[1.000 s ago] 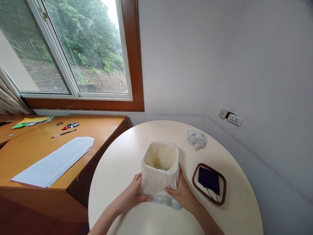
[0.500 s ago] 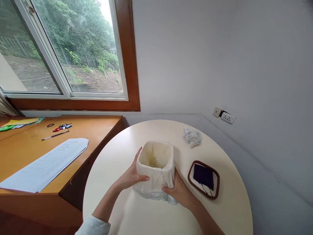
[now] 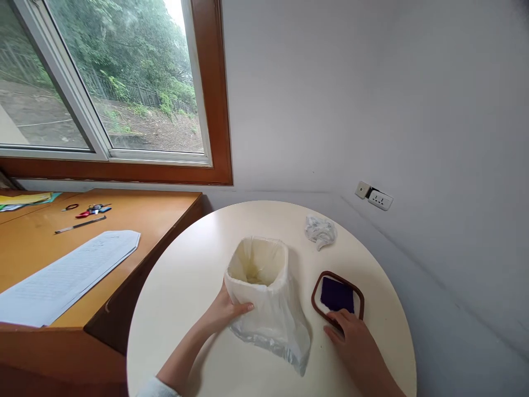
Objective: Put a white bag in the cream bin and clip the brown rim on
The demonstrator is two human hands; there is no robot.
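A small open bin with a white plastic liner bag folded over its rim stands on the round table. The bag's loose edge flares out on the table at its near right side. My left hand grips the bin's left side, thumb across the front. To the right lies a brown rounded-rectangular frame with a dark purple cloth on white material inside it. My right hand is at the frame's near edge, thumb and fingertips closed around the rim.
Crumpled clear plastic lies at the back of the round table. On the wooden desk at left are papers, a pen and keys. A power socket is on the wall.
My right hand has let go of the bin and moved right to the brown frame. The liner bag's right side now hangs loose and spreads outward. My left hand still holds the bin.
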